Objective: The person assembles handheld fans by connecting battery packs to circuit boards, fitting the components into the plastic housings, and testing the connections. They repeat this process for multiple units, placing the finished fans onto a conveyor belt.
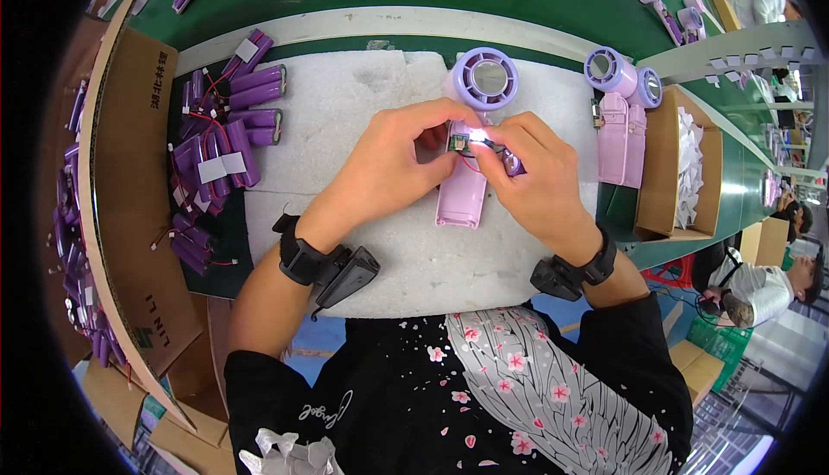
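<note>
A handheld fan with a round lilac head [485,79] and an opened pink handle [461,200] lies on the white foam pad in front of me. My left hand [393,157] is closed around the left side of the handle, fingertips at a small green circuit board [458,142]. A bright white light shines beside the board. From the right, my right hand [537,168] pinches thin dark and red wires close to the board. Part of a purple battery [513,163] shows under its fingers. The fingertips hide where the wires end.
Several purple batteries with red wires [226,142] are piled left of the foam pad [345,86], by a tall cardboard box [147,199]. At the right lie more fan heads [609,69], a pink housing [621,142] and a carton of white pieces [688,168].
</note>
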`<state>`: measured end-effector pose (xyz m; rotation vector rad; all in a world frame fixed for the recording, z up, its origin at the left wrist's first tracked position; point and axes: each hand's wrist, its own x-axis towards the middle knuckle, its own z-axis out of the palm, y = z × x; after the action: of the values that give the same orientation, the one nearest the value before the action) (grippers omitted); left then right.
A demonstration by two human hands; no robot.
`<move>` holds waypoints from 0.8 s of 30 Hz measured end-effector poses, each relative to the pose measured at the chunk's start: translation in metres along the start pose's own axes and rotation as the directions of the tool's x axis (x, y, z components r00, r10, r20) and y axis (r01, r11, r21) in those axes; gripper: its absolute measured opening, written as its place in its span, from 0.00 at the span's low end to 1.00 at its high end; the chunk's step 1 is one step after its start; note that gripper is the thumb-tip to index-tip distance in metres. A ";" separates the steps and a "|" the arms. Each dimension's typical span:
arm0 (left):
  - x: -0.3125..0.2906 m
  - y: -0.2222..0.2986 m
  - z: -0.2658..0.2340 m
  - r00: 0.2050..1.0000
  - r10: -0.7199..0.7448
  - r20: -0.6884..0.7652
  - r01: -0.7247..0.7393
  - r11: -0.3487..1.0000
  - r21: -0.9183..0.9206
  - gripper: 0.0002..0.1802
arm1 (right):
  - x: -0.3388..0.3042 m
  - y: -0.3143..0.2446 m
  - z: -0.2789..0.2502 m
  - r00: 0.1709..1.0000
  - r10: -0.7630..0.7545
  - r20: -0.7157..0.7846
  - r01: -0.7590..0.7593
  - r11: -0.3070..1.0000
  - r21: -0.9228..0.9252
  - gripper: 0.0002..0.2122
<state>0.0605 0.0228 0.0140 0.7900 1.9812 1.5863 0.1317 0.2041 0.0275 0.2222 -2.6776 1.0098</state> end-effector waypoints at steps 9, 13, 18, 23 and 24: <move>-0.001 -0.002 0.001 0.999 0.016 -0.042 -0.019 0.999 -0.050 0.18 | -0.001 0.001 0.001 0.999 -0.018 -0.034 0.019 1.000 0.015 0.08; -0.001 -0.004 -0.001 1.000 0.024 0.012 -0.023 0.999 -0.029 0.20 | -0.001 -0.001 0.002 0.999 -0.022 -0.045 0.022 1.000 -0.003 0.08; 0.001 -0.002 0.000 0.998 0.068 0.005 -0.068 0.998 0.007 0.19 | -0.001 -0.001 0.000 0.999 0.003 -0.032 -0.005 0.999 -0.035 0.08; 0.003 0.001 -0.001 0.996 0.089 0.001 -0.089 0.993 0.075 0.18 | 0.007 0.005 -0.001 0.997 0.073 -0.005 -0.073 0.996 0.044 0.11; 0.003 0.002 -0.002 0.996 0.092 -0.004 -0.092 0.991 0.092 0.18 | 0.008 0.005 -0.002 0.996 0.089 0.013 -0.089 0.994 0.068 0.13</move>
<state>0.0576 0.0238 0.0160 0.9248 2.0631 1.5604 0.1238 0.2088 0.0284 0.1226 -2.6854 1.1316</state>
